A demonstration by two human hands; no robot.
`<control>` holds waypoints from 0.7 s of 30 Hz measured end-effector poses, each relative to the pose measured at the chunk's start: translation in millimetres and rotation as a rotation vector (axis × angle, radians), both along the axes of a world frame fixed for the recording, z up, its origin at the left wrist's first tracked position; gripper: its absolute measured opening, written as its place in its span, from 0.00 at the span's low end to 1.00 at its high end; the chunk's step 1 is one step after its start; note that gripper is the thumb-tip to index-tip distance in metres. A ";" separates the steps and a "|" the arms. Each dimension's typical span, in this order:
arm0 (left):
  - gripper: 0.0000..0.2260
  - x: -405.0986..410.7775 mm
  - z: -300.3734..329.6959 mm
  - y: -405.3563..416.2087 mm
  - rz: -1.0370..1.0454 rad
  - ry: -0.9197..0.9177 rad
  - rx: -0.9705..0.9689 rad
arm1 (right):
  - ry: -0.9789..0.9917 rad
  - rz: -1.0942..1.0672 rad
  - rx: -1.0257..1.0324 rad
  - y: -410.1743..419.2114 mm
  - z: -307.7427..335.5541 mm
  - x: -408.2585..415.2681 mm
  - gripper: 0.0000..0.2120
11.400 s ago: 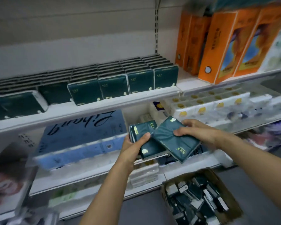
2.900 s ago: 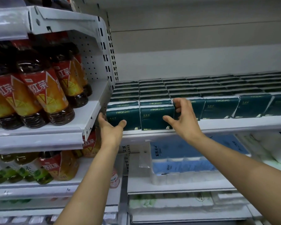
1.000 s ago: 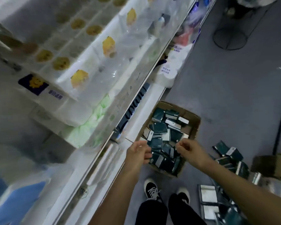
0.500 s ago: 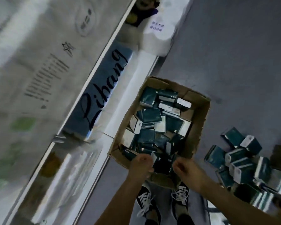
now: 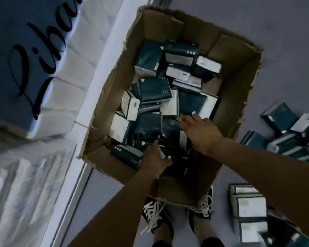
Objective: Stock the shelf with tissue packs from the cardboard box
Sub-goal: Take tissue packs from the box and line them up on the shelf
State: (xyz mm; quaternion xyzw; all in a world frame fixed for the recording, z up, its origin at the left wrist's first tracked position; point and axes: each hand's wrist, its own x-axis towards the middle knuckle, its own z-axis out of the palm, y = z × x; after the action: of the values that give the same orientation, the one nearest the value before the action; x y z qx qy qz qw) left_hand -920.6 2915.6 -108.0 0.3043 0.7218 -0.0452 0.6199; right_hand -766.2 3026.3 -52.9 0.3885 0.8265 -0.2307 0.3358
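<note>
An open cardboard box stands on the floor right below me, holding several dark green tissue packs heaped loosely, some showing white sides. Both hands are down inside the box at its near end. My left hand curls around a dark pack near the box's front wall. My right hand lies spread, palm down, on the packs in the middle, fingers apart; I cannot tell if it holds one.
The white base of the shelf runs along the box's left side, with a large blue and white paper pack on it. More green packs lie loose on the grey floor at right. My shoes touch the box's near wall.
I have bent closer to the box, which fills more of the view. Both hands have gone from its near rim down among the packs.
</note>
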 end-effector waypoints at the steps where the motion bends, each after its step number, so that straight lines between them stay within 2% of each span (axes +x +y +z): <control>1: 0.48 1.0 -7.9 -1.7 -0.046 0.012 0.002 | -0.012 -0.004 0.009 0.6 -9.8 1.4 0.38; 4: 0.51 8.0 -30.9 -10.9 -0.098 0.026 -0.012 | -0.047 -0.068 -0.063 -2.4 -39.7 6.3 0.41; 7: 0.52 19.8 -39.6 -23.0 -0.088 0.070 0.042 | -0.121 -0.015 -0.073 -7.7 -52.9 10.4 0.37; 10: 0.49 26.2 -40.8 -24.7 -0.052 0.130 0.061 | -0.177 0.081 -0.014 -11.8 -55.6 5.3 0.32; 14: 0.40 26.2 -38.6 -16.5 -0.047 0.140 0.037 | -0.154 0.192 0.063 -11.2 -53.9 -0.3 0.24; 18: 0.33 15.9 -18.3 -11.8 0.154 0.119 0.052 | -0.079 0.180 0.136 -6.5 -39.5 9.3 0.23; 21: 0.33 5.4 10.4 -7.5 0.359 0.079 0.093 | 0.020 -0.046 0.157 -4.1 -19.2 18.2 0.27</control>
State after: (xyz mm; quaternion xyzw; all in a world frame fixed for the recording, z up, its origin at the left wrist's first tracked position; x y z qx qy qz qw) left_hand -915.2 2908.1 -97.6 0.1970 0.7898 0.0877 0.5743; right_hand -748.0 3022.3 -72.0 0.4301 0.8362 -0.1768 0.2907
